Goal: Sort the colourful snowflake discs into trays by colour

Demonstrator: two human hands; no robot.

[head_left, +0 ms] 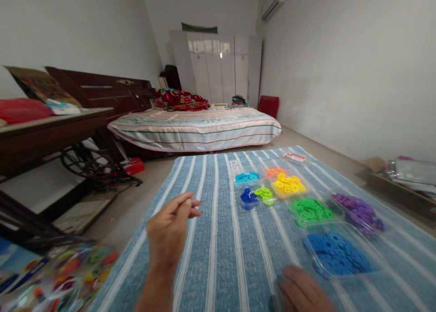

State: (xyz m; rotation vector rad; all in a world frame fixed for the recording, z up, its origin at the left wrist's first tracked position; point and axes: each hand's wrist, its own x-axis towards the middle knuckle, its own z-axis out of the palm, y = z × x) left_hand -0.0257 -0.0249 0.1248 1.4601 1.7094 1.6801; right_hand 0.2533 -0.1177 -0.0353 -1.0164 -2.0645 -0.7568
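My left hand [172, 225] hovers above the blue-and-white striped cloth [218, 239], its fingertips pinched together; whatever they hold is too small to make out. At the bottom edge my right hand [301, 291] rests on the cloth beside a clear tray of dark blue pieces [337, 253]; its fingers are partly out of view. Beyond lie trays of green pieces [309, 210], purple pieces [359, 212], yellow pieces [289, 185], and small tubs of light blue [247, 177], dark blue [248, 197], lime [265, 194] and orange pieces [275, 170].
A bag of mixed coloured pieces [64, 275] lies blurred at the lower left. A dark wooden table [51, 130] stands left, a bed [194, 126] behind, white wardrobes [218, 66] at the far wall. A cardboard box [395, 185] sits on the floor at right.
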